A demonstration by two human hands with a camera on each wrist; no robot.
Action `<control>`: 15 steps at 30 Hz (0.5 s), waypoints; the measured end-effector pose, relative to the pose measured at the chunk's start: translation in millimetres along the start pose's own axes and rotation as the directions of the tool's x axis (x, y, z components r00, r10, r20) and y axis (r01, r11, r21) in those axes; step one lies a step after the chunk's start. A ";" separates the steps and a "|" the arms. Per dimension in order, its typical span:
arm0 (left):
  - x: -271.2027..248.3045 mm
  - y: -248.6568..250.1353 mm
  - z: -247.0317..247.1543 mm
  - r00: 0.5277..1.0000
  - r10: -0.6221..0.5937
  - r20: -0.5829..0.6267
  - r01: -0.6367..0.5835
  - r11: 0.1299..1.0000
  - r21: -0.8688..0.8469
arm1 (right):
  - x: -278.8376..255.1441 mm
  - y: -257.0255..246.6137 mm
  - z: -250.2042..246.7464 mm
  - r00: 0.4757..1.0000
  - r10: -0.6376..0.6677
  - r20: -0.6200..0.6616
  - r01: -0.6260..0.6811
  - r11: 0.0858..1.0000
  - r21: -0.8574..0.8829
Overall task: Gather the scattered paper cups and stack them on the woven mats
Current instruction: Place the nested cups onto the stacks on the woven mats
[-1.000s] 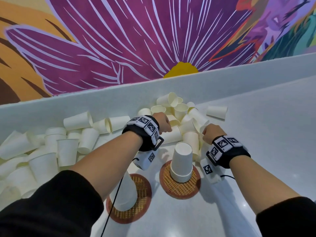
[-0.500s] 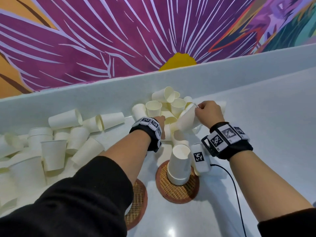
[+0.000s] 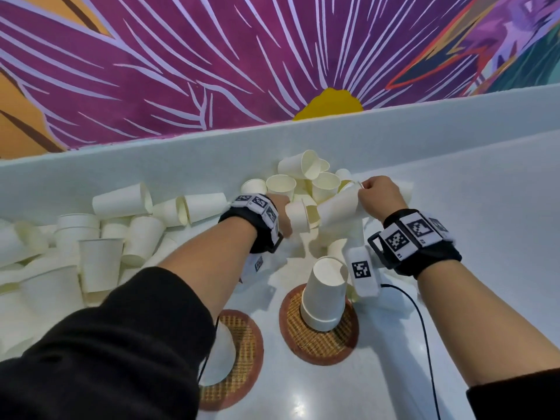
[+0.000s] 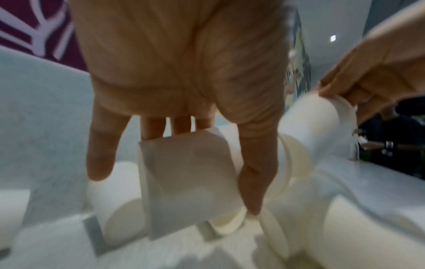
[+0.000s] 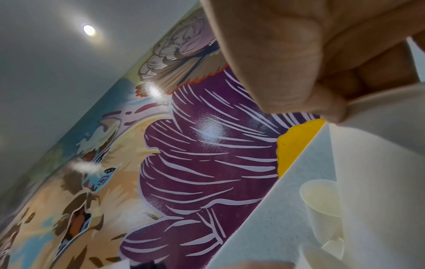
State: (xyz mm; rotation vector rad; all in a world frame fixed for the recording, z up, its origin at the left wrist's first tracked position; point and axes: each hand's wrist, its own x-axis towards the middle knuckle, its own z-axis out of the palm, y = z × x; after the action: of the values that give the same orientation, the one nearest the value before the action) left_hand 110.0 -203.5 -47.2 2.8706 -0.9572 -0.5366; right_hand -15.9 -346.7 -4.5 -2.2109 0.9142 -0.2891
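Observation:
My left hand [image 3: 284, 214] grips a white paper cup [image 4: 188, 182] lying sideways, thumb on one side and fingers behind it, just above the pile. To its right, my right hand [image 3: 374, 192] pinches the rim of a second cup [image 3: 339, 207] between thumb and fingers and holds it tilted in the air. Its rim [image 5: 379, 102] shows in the right wrist view. Two round woven mats lie near me. The right mat [image 3: 342, 344] carries an upside-down cup stack [image 3: 324, 294]. The left mat [image 3: 247, 356] carries another stack [image 3: 221, 356], mostly hidden by my left arm.
Several loose cups [image 3: 100, 237] lie scattered at the left and more are heaped at the back centre [image 3: 303, 172], against a raised white ledge [image 3: 181, 153] below a painted wall. A black cable [image 3: 424, 328] trails from my right wrist. Bare white tabletop [image 3: 491, 213] stretches to the right.
Both hands reached forward into the back heap. The right hand picked a cup up by its rim and raised it; the left hand closed round another cup and lifted it slightly.

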 end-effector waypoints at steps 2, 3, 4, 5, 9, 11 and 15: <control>-17.0 -5.6 -21.9 0.996 0.053 -0.065 -0.058 0.995 -0.076 | -3.6 -11.4 -4.7 0.999 -0.040 -0.014 0.040 0.999 0.023; -26.5 -5.3 -32.4 0.993 0.077 -0.085 -0.088 0.987 -0.133 | -5.0 -19.3 -5.5 0.997 -0.073 -0.017 0.073 0.996 0.047; -36.8 -5.3 -40.6 0.990 0.093 -0.110 -0.112 0.977 -0.182 | -7.5 -28.8 -4.6 0.994 -0.109 0.000 0.108 0.990 0.088; -46.4 -4.4 -48.2 0.985 0.105 -0.139 -0.135 0.965 -0.225 | -11.3 -38.5 -2.6 0.989 -0.142 0.029 0.137 0.980 0.144; -88.9 -10.0 -72.8 0.955 0.135 -0.265 -0.206 0.944 -0.259 | -41.6 -75.6 6.5 0.970 -0.204 0.132 0.142 0.917 0.373; -112.5 -25.8 -80.2 0.952 0.108 -0.285 -0.182 0.952 -0.247 | -59.5 -88.3 11.3 0.946 -0.235 0.224 0.113 0.884 0.453; -158.4 -72.6 -87.2 0.970 -0.051 -0.238 -0.044 0.925 -0.377 | -96.6 -108.5 26.3 0.863 -0.312 0.397 -0.047 0.733 0.679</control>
State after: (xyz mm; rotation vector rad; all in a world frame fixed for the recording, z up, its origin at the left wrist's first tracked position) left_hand 63.6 -55.1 70.2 2.5139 -0.7162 -0.3149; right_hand -17.0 -212.8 57.7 -1.5412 0.2761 -0.0860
